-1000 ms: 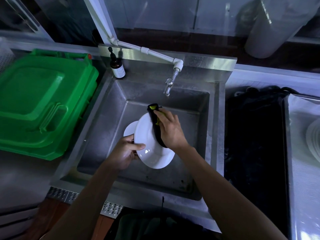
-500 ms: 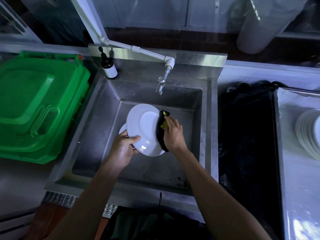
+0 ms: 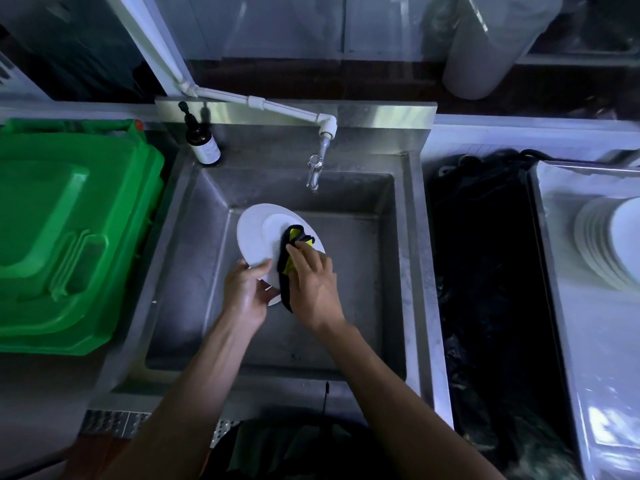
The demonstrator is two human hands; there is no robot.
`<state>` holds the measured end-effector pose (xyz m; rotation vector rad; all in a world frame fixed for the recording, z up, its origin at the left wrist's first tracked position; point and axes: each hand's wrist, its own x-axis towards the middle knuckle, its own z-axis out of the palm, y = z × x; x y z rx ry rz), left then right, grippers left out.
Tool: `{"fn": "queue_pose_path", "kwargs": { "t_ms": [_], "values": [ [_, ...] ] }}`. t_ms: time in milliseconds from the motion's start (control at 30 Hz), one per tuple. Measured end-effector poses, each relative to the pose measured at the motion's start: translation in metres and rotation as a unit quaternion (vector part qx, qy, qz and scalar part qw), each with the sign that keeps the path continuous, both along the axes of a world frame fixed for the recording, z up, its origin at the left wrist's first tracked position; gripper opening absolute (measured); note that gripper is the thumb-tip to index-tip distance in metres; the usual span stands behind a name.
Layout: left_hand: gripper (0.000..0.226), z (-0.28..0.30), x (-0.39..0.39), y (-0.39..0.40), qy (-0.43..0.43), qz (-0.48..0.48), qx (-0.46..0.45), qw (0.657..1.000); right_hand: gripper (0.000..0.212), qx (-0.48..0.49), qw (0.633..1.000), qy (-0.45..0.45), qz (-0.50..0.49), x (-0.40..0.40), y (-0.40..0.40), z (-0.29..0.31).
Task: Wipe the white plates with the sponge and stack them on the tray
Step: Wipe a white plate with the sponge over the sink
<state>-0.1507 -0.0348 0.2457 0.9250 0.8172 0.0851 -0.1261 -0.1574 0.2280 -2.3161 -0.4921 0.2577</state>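
Over sink, plate tilted

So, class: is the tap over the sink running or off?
Off, as far as visible: no stream falls from the tap into the sink, though the dim picture could hide a trickle.

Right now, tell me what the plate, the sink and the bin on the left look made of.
Plate: likely glazed ceramic; smooth, glossy white.
Sink: stainless steel, going by its dull grey brushed sheen and folded edges.
Bin: moulded plastic; uniform bright green, ribbed lid.
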Motion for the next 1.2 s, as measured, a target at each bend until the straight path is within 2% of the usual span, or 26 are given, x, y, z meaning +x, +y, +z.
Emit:
{"fn": "queue_pose_path", "kwargs": {
  "t_ms": [67, 200, 300, 467, 600, 700, 867, 967, 1200],
  "values": [
    [0.030, 0.000, 0.000, 0.007, -0.007, 0.012, -0.018, 1.000, 0.056, -0.014, 1.000, -0.007, 0.012, -0.008, 0.012, 0.001],
    [0.035, -0.001, -0.004, 0.028, -0.019, 0.004, -0.045, 0.999, 0.059, -0.048, 0.997, -0.027, 0.047, -0.019, 0.028, -0.001],
    [0.031, -0.003, -0.009, 0.045, -0.018, 0.006, -0.069, 0.997, 0.056, -0.067, 0.995, -0.035, 0.060, -0.022, 0.031, -0.004],
    [0.029, -0.007, -0.013, 0.069, 0.002, 0.011, -0.085, 0.996, 0.053, -0.043, 0.999, -0.007, 0.014, -0.016, 0.031, -0.007],
    [0.036, -0.010, -0.019, 0.090, 0.000, -0.011, -0.102, 0.995, 0.053, -0.031, 0.999, 0.019, -0.018, -0.011, 0.035, -0.005],
    [0.026, -0.014, -0.023, 0.102, -0.007, -0.028, -0.107, 0.994, 0.053, -0.035, 0.998, 0.039, -0.041, -0.006, 0.040, -0.004],
    [0.028, -0.021, -0.026, 0.118, -0.021, -0.066, -0.107, 0.992, 0.061, -0.037, 0.996, 0.074, -0.040, -0.004, 0.043, 0.001],
    [0.031, -0.025, -0.028, 0.126, -0.033, -0.089, -0.109, 0.989, 0.068, -0.041, 0.997, 0.069, -0.022, -0.009, 0.040, 0.001],
    [0.028, -0.033, -0.032, 0.140, -0.052, -0.157, -0.099, 0.981, 0.062, -0.046, 0.995, 0.054, -0.068, -0.011, 0.037, 0.000]
  ]
}}
